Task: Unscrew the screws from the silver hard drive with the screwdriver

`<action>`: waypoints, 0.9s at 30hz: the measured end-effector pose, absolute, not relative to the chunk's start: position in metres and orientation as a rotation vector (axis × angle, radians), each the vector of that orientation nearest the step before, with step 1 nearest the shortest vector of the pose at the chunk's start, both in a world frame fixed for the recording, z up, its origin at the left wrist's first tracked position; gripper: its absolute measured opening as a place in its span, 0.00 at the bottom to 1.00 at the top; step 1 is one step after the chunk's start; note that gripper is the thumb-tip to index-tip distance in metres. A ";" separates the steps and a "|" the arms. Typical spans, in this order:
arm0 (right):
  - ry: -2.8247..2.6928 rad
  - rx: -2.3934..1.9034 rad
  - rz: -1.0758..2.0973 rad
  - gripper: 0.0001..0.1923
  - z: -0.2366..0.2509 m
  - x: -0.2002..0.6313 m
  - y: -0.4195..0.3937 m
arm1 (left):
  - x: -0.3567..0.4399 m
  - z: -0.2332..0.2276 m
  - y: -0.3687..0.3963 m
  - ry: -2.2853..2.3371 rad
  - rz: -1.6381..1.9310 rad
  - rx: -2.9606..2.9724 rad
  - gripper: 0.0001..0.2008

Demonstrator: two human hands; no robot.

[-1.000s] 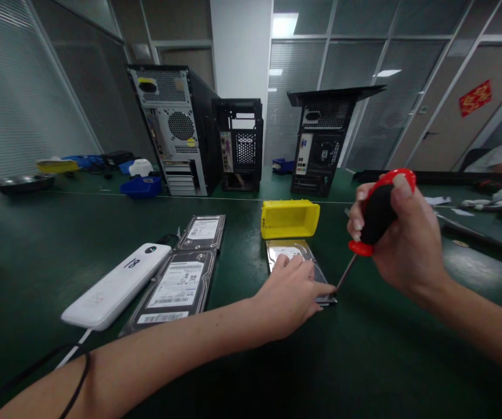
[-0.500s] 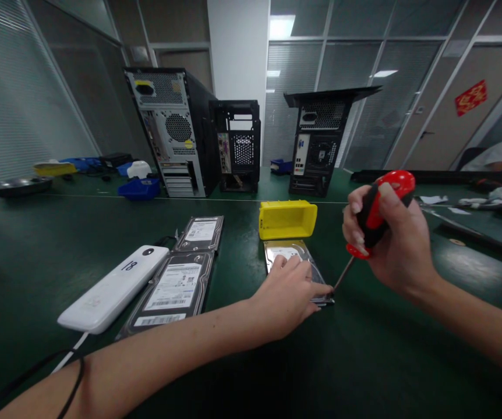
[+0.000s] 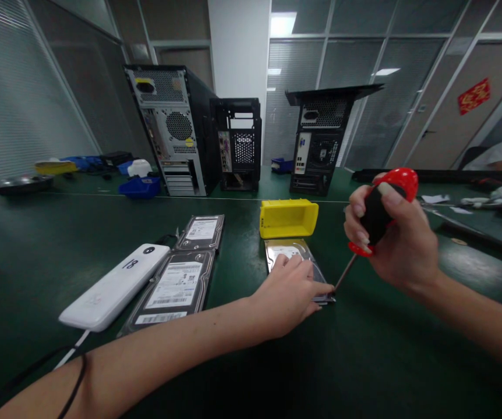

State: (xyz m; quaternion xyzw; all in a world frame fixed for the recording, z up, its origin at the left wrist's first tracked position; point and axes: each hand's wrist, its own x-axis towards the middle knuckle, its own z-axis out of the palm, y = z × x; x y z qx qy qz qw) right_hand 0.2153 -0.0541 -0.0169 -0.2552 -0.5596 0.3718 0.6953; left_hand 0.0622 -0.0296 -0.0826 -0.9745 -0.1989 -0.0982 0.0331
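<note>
Two hands: both bare, at work on one hard drive (image 3: 292, 256) on the green table (image 3: 59, 244).
Left hand (image 3: 288, 294): lies palm down on the drive's near end, fingers spread flat and pressing it to the table, gripping nothing.
Right hand (image 3: 397, 241): fingers wrapped tight round the red-and-black handle of a screwdriver (image 3: 375, 218), held above the table.
Key relation: the screwdriver shaft slants down and left from the right hand; its tip meets the drive's near right corner, just beside the left fingertips. The drive's long axis runs away from the person, and the left hand is the nearer to it.
Beside, left: two more hard drives (image 3: 176, 285) lie label up, with a white device (image 3: 115, 285) along their left edge.
Just beyond: a yellow bin (image 3: 289, 218) touches the held drive's far end.
Far: three computer cases (image 3: 176, 128) stand upright at the table's back, a blue bin (image 3: 140, 187) near them.
</note>
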 end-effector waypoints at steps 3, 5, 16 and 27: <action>-1.253 -0.583 0.838 0.05 -0.016 0.215 -0.053 | 0.063 -0.083 -0.028 -0.513 -0.329 -2.964 0.17; -1.248 -0.591 0.842 0.06 -0.015 0.215 -0.052 | 0.063 -0.083 -0.027 -0.404 -0.338 -2.927 0.16; -1.178 -0.724 0.803 0.10 -0.014 0.215 -0.049 | 0.061 -0.074 -0.021 -0.090 -0.360 -2.816 0.09; -1.165 -0.714 0.955 0.08 -0.010 0.215 -0.048 | 0.062 -0.077 -0.018 -0.038 -0.363 -2.798 0.08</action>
